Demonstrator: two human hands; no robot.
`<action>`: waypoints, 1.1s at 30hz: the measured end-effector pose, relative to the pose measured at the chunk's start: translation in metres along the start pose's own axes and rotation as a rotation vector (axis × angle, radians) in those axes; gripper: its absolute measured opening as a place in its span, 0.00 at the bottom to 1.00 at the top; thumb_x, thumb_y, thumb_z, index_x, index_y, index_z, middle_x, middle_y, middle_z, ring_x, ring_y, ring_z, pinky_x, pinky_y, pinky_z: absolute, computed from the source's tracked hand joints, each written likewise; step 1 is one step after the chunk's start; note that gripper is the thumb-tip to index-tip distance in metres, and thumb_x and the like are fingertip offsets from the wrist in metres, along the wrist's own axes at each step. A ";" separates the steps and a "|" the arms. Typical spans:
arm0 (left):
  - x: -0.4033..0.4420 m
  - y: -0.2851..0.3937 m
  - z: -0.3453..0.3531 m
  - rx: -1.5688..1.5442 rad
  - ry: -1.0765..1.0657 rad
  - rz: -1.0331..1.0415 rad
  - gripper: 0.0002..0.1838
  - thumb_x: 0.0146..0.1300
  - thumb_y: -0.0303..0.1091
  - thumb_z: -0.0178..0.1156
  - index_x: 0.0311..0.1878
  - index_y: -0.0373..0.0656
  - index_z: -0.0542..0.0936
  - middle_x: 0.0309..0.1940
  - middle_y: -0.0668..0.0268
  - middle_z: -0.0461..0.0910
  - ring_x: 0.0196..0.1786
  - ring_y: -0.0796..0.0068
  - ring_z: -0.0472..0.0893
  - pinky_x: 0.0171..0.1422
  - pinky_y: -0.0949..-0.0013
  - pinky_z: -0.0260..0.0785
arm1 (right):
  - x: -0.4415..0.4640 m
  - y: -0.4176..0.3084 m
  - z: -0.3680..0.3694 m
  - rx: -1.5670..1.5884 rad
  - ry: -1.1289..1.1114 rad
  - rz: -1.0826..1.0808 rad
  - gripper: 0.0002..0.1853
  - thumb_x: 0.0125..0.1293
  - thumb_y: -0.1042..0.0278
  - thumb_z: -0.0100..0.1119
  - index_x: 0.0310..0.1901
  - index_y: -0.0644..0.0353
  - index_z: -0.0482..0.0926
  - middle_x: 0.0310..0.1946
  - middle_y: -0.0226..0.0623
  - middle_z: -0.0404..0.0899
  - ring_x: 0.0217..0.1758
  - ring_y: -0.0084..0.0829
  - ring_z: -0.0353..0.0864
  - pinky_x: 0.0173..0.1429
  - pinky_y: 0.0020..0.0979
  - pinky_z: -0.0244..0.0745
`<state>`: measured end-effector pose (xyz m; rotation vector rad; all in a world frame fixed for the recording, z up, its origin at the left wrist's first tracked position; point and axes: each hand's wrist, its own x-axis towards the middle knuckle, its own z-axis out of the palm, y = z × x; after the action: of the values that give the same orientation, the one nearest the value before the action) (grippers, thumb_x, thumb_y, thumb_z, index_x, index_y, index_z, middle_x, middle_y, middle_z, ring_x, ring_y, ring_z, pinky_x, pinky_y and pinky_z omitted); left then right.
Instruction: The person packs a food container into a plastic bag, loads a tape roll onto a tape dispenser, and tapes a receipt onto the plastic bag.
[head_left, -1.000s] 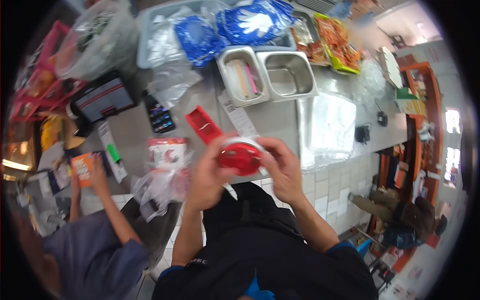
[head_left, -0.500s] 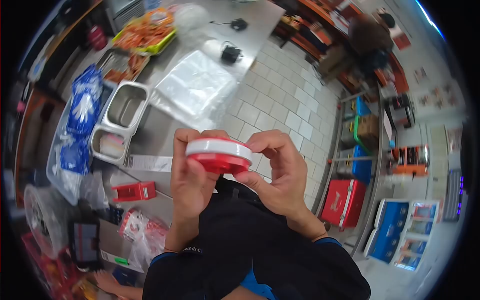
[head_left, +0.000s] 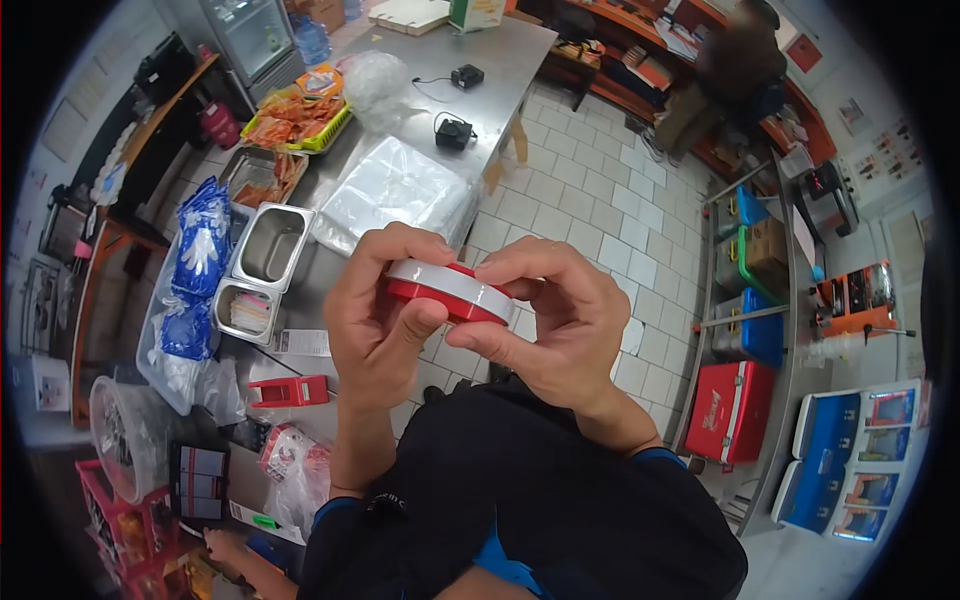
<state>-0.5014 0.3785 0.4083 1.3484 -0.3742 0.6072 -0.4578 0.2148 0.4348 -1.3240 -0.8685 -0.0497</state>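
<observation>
Compared with a second ago, the red and white roll (head_left: 450, 292) has turned: its open red face looked up then, and now its white band faces the camera. Against half a second ago, the band slopes down towards the right fingers instead of lying nearly level, and the left thumb reaches further across the front. The red holder (head_left: 288, 391) stays on the steel counter (head_left: 505, 65), to the left of and below the left fingers.

Both hands are curled and part-way open, just by the roll's thickness. The left hand (head_left: 375, 325) grips its left end, index finger along the top edge, thumb on the red lower part. The right hand (head_left: 560, 325) pinches its right end, index finger at the top of the band, thumb beneath. The plastic-wrapped stack (head_left: 395, 190) is beyond the fingertips.

The roll's far side and the fingers behind it are hidden, and any print on it is too small to read. Low to the left of the fingers, a co-worker's hand (head_left: 225, 547) shows beside the tablet (head_left: 200, 482), its owner mostly cut off.
</observation>
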 end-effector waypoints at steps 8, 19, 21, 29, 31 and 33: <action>-0.002 0.013 0.033 -0.190 0.187 -0.066 0.25 0.72 0.50 0.61 0.56 0.35 0.72 0.45 0.62 0.79 0.46 0.79 0.78 0.51 0.74 0.72 | 0.004 -0.016 -0.015 0.212 -0.050 0.028 0.26 0.52 0.77 0.80 0.52 0.71 0.77 0.49 0.44 0.82 0.54 0.31 0.84 0.55 0.30 0.85; -0.008 0.013 0.048 -0.332 0.256 0.020 0.25 0.75 0.51 0.55 0.58 0.37 0.69 0.47 0.57 0.78 0.46 0.76 0.79 0.52 0.71 0.73 | -0.010 -0.014 -0.037 0.006 -0.045 -0.186 0.20 0.53 0.78 0.74 0.48 0.69 0.81 0.44 0.47 0.84 0.50 0.34 0.85 0.51 0.31 0.79; -0.008 0.010 0.044 -0.280 0.241 0.002 0.25 0.75 0.51 0.55 0.58 0.36 0.71 0.43 0.58 0.79 0.42 0.77 0.80 0.50 0.73 0.73 | -0.012 -0.022 -0.042 0.005 -0.124 -0.162 0.19 0.51 0.86 0.67 0.48 0.70 0.81 0.44 0.51 0.84 0.46 0.39 0.84 0.54 0.35 0.77; -0.010 0.012 0.044 -0.114 0.318 -0.080 0.22 0.75 0.50 0.57 0.51 0.36 0.77 0.37 0.66 0.80 0.38 0.84 0.77 0.45 0.79 0.71 | 0.010 -0.031 -0.050 -0.280 -0.158 -0.378 0.18 0.43 0.84 0.73 0.41 0.67 0.87 0.37 0.48 0.87 0.40 0.37 0.88 0.43 0.30 0.83; -0.009 0.009 0.044 -0.085 0.337 -0.070 0.20 0.76 0.48 0.57 0.50 0.37 0.78 0.37 0.67 0.80 0.39 0.85 0.77 0.45 0.79 0.70 | 0.010 -0.034 -0.054 -0.323 -0.195 -0.368 0.19 0.42 0.84 0.74 0.41 0.67 0.87 0.38 0.48 0.87 0.40 0.36 0.88 0.44 0.30 0.84; -0.009 0.008 0.039 0.232 0.306 0.020 0.16 0.75 0.43 0.59 0.48 0.37 0.79 0.37 0.69 0.80 0.39 0.84 0.76 0.46 0.78 0.69 | 0.009 -0.029 -0.054 -0.183 -0.214 -0.079 0.19 0.44 0.85 0.74 0.42 0.68 0.87 0.39 0.47 0.86 0.41 0.34 0.88 0.46 0.29 0.85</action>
<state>-0.5097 0.3392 0.4178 1.4451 -0.0696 0.8810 -0.4378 0.1644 0.4643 -1.4838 -1.1188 -0.0513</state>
